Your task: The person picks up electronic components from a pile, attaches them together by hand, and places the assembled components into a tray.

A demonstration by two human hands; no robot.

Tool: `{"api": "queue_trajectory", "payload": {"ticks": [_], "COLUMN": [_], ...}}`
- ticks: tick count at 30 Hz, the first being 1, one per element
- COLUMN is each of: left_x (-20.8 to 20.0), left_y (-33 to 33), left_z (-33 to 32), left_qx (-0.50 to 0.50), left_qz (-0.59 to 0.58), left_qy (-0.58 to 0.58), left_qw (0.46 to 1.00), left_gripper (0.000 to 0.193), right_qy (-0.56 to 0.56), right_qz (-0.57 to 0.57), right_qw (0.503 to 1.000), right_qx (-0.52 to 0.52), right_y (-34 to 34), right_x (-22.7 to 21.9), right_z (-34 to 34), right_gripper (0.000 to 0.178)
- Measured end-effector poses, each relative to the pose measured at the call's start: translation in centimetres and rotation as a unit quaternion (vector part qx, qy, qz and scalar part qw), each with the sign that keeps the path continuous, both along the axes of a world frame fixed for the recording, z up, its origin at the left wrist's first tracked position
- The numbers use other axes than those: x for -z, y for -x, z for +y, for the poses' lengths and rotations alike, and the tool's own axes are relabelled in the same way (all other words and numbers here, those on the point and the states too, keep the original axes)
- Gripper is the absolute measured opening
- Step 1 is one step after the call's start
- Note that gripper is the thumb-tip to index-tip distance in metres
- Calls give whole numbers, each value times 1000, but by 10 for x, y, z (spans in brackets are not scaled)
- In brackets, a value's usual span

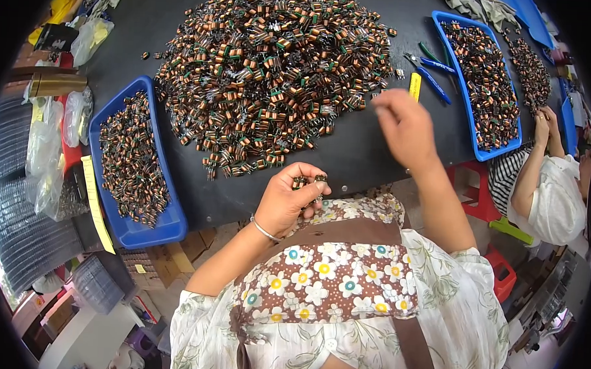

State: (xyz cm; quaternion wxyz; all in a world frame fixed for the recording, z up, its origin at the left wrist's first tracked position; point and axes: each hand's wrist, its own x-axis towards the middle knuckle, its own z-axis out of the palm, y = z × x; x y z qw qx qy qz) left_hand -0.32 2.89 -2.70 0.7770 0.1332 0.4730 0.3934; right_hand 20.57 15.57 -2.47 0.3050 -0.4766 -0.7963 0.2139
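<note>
Left hand (pixel 287 200) clasps small coils (pixel 300 183) between fingers (pixel 306 168); likely light, stiff; pinch body, not pins. Right hand (pixel 408 131): hold unclear.

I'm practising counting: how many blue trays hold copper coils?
2 clearly: a dark-blue tray left of the coil heap, a brighter blue tray right of it. More may hide at far right.

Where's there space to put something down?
Bare black table shows beyond the left tray, left of the heap of parts, and in front of it, between that tray and the left hand. Crowded: the heap, right tray and pliers between them.
</note>
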Motion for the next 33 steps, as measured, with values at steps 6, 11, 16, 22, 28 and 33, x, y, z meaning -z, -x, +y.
{"api": "queue_trajectory", "payload": {"ticks": [6, 11, 16, 22, 28, 33], "left_x": [-1, 5, 10, 3, -5, -39], "left_y": [13, 8, 3, -1, -13, -125], "left_z": [-3, -1, -1, 4, 19, 77], "left_qx": [-3, -5, -2, -18, 7, 3], "left_qz": [24, 33, 37, -96, -173, -92], "left_qy": [-17, -18, -18, -17, -25, 14], "left_qw": [1000, 999, 999, 995, 985, 996], "left_gripper": [12, 11, 11, 10, 8, 16], "right_qy": [-40, -10, 69, 30, 51, 175], "right_qz": [-103, -84, 10, -16, -38, 68], "right_qw": [993, 996, 998, 999, 998, 973], "right_qx": [51, 20, -10, 9, -29, -134], "right_y": [11, 14, 4, -8, -17, -118], "right_x": [8, 14, 16, 10, -1, -56], "right_z": [-1, -18, -25, -15, -10, 35], "right_gripper": [18, 14, 12, 16, 19, 17]}}
